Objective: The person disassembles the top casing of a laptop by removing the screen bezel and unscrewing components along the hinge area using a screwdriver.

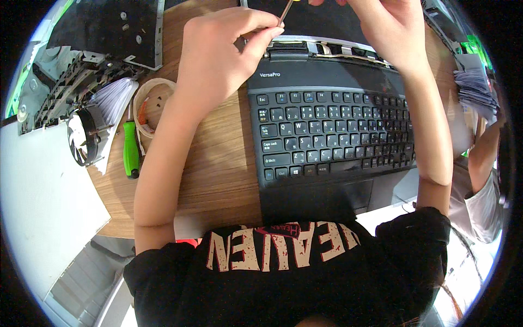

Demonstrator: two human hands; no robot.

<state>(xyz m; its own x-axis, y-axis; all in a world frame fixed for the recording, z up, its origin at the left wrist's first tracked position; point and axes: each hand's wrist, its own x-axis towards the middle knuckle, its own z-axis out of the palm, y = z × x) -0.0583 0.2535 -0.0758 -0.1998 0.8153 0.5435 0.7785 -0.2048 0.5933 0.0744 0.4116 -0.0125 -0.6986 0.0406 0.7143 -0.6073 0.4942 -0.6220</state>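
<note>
Pinching grip: your left hand has thumb and forefinger closed on a thin metal shaft, which slants up out of view; a bit of yellow shows beside its upper end.
Right hand: yours is over the right part of the laptop's screen, its fingers partly cut off by the upper rim; you cannot tell how far open it is or what it holds.
Laptop: open in front of you, its base reaching to the table's near edge, its screen lying back toward the far side.
Hinge strip: uncovered between base and screen, with cables showing, just below your hands.
Table, left part: a green-handled screwdriver points its handle toward the near edge, just beside a round pale ring with small dark bits inside.
Table, far left: a black fan near fanned white papers, metal parts and a black panel.
Right side: a stack of papers, and past it another person's arm in a grey sleeve.
</note>
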